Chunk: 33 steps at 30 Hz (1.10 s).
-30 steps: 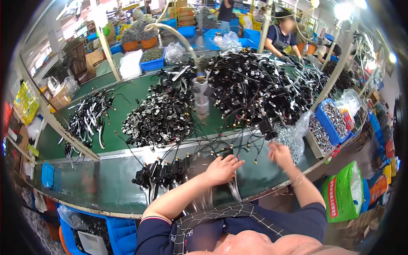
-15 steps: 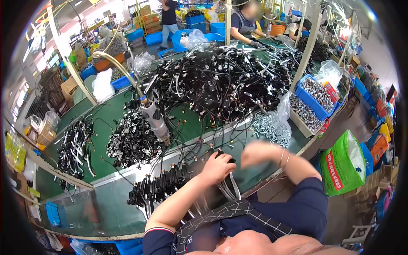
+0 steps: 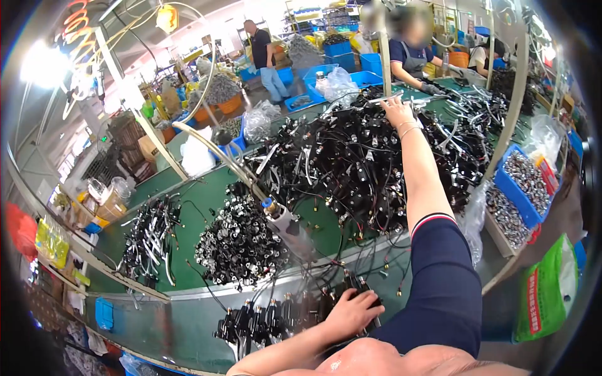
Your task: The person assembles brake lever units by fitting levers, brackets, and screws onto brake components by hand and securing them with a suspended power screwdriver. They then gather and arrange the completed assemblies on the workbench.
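Note:
My left hand (image 3: 353, 314) is at the near edge of the bench, its fingers curled over a black brake lever at the right end of a row of brake levers (image 3: 276, 318). These stand side by side with their black bodies up. Far across the bench, my right hand (image 3: 398, 114) is at the back of a large heap of brake levers with cables (image 3: 357, 156). Its fingers close on a silver brake lever (image 3: 384, 98) there; the grip is small and partly hidden. A hanging power screwdriver (image 3: 290, 230) is between the heap and a pile of small black-and-silver clamps (image 3: 235, 241).
More brake levers (image 3: 152, 235) lie to the left on the green bench. At the right are a blue bin of small metal parts (image 3: 530, 185) and a green sack (image 3: 549, 291). A co-worker (image 3: 411, 56) in gloves works behind the heap; another person (image 3: 262, 59) stands farther back.
My right hand has moved from beside the left hand, up and away to the back of the heap. My left hand stays by the row. The view has shifted, and the distant person shows more fully.

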Tool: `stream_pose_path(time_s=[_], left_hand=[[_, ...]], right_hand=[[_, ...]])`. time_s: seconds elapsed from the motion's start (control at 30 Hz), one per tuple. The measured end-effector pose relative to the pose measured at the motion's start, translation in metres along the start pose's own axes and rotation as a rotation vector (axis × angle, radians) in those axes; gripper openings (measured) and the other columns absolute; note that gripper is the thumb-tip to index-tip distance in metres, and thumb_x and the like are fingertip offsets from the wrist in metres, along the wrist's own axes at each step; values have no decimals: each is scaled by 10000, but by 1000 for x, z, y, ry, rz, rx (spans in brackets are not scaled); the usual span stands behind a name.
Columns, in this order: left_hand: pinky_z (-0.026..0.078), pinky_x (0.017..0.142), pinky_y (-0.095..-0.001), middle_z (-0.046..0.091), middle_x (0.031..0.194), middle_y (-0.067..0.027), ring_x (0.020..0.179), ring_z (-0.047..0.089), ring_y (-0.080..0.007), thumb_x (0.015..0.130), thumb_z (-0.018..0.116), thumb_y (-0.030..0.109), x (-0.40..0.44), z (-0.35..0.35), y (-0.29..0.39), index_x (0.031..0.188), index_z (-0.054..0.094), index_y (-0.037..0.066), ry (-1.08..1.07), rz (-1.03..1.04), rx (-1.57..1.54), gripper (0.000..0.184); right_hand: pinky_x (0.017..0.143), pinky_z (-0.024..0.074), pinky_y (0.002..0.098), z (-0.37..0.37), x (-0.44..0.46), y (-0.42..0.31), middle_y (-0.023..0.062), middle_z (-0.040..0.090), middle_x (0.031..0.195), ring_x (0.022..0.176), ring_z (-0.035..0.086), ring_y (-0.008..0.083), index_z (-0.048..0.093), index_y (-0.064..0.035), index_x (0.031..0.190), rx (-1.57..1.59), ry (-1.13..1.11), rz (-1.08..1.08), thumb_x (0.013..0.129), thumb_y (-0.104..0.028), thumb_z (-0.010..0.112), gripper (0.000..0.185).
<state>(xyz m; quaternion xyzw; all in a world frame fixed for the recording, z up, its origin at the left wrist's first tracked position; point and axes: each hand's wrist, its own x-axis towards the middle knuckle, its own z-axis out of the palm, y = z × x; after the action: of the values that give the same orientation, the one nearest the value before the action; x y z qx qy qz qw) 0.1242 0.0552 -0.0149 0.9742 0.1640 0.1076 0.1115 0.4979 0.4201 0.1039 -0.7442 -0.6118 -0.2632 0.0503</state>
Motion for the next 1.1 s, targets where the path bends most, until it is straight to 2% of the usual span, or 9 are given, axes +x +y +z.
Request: stream_pose_path(time_s=[0.13,0.27,0.3,0.47,0.63,0.73,0.87,0.93,1.1], left_hand=[[370,924,-450,516,1183,-50,1154,480,-201,746,643,197,-2,13,-4,1115,569,231,12,-12,-18,378],[371,924,-444,506,1193,-46,1152,478,-196,737,652,197,3,7,-5,1130,562,242,-19,-8,1,406],[370,925,-444,507,1191,-46,1149,478,-197,739,648,194,3,6,-2,1132,562,243,-22,-20,4,405],[355,935,-442,528,1143,-49,1119,489,-206,758,616,176,6,2,1,1075,599,224,28,-26,15,321],[370,878,-428,555,991,-47,1033,525,-206,708,626,143,8,-1,5,949,634,189,81,-30,12,245],[365,877,-447,551,1040,-56,1013,526,-226,694,615,153,5,-1,0,986,651,232,108,4,-44,304],[356,915,-447,559,1016,-61,1025,528,-225,703,641,147,2,9,0,978,657,212,190,0,-16,283],[363,916,-425,558,1018,-71,1015,534,-230,720,641,152,1,7,1,1084,612,203,178,-13,-46,369],[411,889,-393,503,1134,-136,1009,521,-316,757,648,180,19,-5,15,1286,413,80,251,-192,-60,588]], right_hand=[[954,389,456,7,15,9,35,523,1251,1279,368,223,506,-163,1192,140,40,-185,845,-104,497,352],[758,512,359,-1,20,3,83,636,1030,976,621,246,607,-114,1003,13,-42,-275,822,-84,505,210],[635,525,349,26,30,10,83,658,802,749,667,248,628,-82,825,-53,233,-391,798,-96,522,110],[526,503,376,-68,-52,1,123,614,631,618,645,284,556,-53,783,16,239,-549,760,-94,535,51],[688,499,408,-111,-214,-14,236,625,836,806,616,387,460,12,936,418,-285,-348,720,-335,717,482],[633,464,336,-79,-316,-10,102,602,765,694,572,175,494,19,857,1255,-463,-74,746,-289,722,398],[438,333,221,-100,-454,-35,-16,452,632,523,393,50,424,-60,783,1609,-467,531,864,-171,602,224],[515,392,252,-102,-509,-55,16,521,676,595,469,76,434,-36,799,1497,-373,578,864,-182,596,227],[594,435,428,-126,-570,-94,219,567,715,702,563,426,430,-13,872,1259,-374,391,854,-236,591,276]])
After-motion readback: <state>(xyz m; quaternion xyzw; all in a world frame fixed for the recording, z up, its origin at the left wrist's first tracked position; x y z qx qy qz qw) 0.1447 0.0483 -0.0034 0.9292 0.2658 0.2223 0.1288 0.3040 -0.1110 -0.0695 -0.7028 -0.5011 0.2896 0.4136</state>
